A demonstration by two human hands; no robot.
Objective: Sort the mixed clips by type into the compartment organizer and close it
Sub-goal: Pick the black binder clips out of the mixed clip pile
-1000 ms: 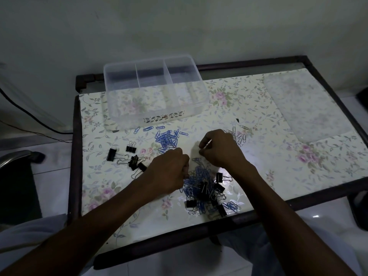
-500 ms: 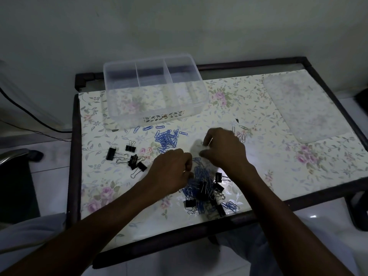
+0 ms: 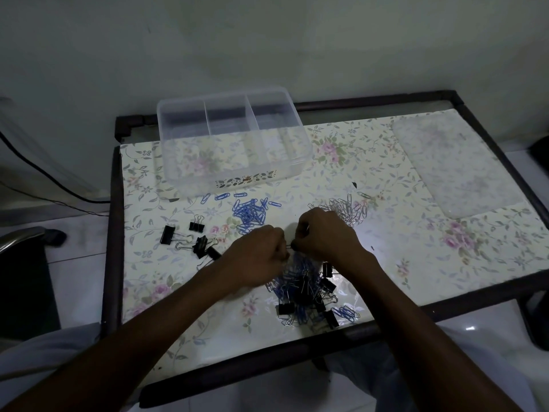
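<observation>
My left hand and my right hand meet fingertip to fingertip above the mixed pile of clips near the table's front edge. Both have curled fingers and pinch a small dark clip between them; which kind it is cannot be made out. Sorted heaps lie on the table: blue paper clips in the middle, silver paper clips just past my right hand, black binder clips to the left. The clear compartment organizer stands open at the back, with nothing visible in it.
The organizer's translucent lid lies flat at the right back of the floral table. A dark frame edges the table. A cable runs along the wall at the left, and a chair arm sits left of the table.
My right hand has come back a little to the left and down, and now meets my left hand's fingertips. My left hand has barely shifted.
</observation>
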